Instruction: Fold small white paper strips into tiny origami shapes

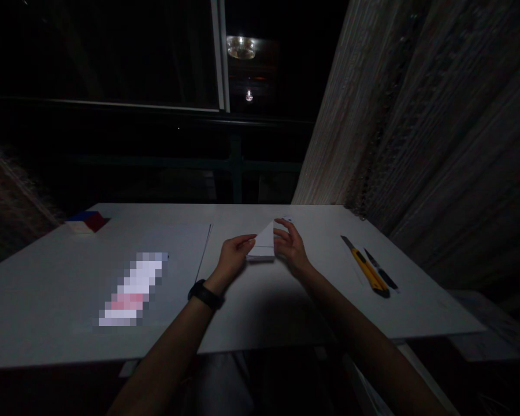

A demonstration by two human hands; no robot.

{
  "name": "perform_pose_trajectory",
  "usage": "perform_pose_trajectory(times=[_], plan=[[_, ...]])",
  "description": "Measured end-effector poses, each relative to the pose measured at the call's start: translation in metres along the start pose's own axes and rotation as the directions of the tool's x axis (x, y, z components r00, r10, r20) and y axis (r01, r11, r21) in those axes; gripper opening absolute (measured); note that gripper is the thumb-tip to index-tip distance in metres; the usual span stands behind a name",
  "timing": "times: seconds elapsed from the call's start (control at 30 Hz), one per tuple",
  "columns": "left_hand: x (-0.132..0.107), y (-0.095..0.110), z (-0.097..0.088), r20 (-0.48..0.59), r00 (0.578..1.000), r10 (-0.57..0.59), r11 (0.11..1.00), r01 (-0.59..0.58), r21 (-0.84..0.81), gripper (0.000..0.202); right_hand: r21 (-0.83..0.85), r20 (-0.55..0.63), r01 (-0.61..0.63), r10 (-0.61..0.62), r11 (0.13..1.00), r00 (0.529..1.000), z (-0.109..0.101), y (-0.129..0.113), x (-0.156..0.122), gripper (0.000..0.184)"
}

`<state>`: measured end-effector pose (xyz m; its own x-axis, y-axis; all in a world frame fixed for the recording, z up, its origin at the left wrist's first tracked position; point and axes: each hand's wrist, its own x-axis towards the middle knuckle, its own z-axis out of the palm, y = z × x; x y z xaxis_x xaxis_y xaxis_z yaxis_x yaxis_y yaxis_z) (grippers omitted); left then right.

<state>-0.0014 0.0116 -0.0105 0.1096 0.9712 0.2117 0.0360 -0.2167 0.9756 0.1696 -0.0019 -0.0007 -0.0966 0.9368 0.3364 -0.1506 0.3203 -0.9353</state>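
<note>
A small piece of folded white paper (pixel 264 240), with a slanted upper edge and a flat lower band, is held up over the middle of the white table (pixel 251 323). My left hand (pixel 234 257) pinches its left side between thumb and fingers. On the other side, my right hand (pixel 293 247) grips the paper's right edge, its fingers curved behind and its thumb near the front. A dark band circles my left wrist. The fingertips behind the paper are partly hidden.
To the right lie a yellow box cutter (pixel 366 268) and a small dark knife (pixel 381 270). White sheets (pixel 177 242) and a blurred-out lit rectangle (pixel 132 289) are on the left. A red, blue and white cube (pixel 85 222) sits far left. Curtains (pixel 338 104) hang behind.
</note>
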Motion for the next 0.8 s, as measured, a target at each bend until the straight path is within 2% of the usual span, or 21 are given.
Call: perform_pose_trajectory(times=[0.2, 0.3, 0.4, 0.5, 0.63, 0.73, 0.8], plan=[[0.0, 0.003, 0.0, -0.05, 0.998, -0.027, 0.999, 0.025, -0.044, 0.039, -0.061, -0.002, -0.024, 0.024, 0.998, 1.0, 0.0, 0.008, 0.004, 0.053], [-0.002, 0.008, 0.003, 0.011, 0.999, -0.045, 0.998, 0.045, -0.042, 0.039, -0.085, -0.064, -0.045, 0.039, 0.995, 0.997, 0.002, 0.012, 0.004, 0.048], [-0.005, 0.01, 0.007, 0.124, 0.989, -0.087, 0.992, 0.097, -0.081, 0.045, -0.098, -0.134, -0.067, 0.053, 0.993, 0.99, 0.004, 0.012, 0.004, 0.042], [-0.007, 0.008, 0.009, 0.143, 0.985, -0.101, 0.992, 0.11, -0.059, 0.046, -0.105, -0.164, -0.081, 0.063, 0.991, 0.985, 0.006, 0.011, 0.003, 0.04], [-0.007, 0.006, 0.009, 0.117, 0.992, -0.041, 0.997, 0.032, 0.077, 0.042, -0.104, -0.126, -0.067, 0.054, 0.992, 0.991, 0.006, 0.011, 0.002, 0.056], [-0.008, 0.007, 0.006, 0.134, 0.99, 0.046, 0.983, -0.069, 0.17, 0.037, -0.103, -0.116, -0.08, 0.068, 0.991, 0.991, 0.004, 0.012, 0.003, 0.073], [-0.008, 0.008, 0.004, 0.15, 0.983, 0.103, 0.961, -0.137, 0.239, 0.036, -0.076, -0.123, -0.103, 0.093, 0.992, 0.988, 0.002, 0.014, 0.004, 0.077]])
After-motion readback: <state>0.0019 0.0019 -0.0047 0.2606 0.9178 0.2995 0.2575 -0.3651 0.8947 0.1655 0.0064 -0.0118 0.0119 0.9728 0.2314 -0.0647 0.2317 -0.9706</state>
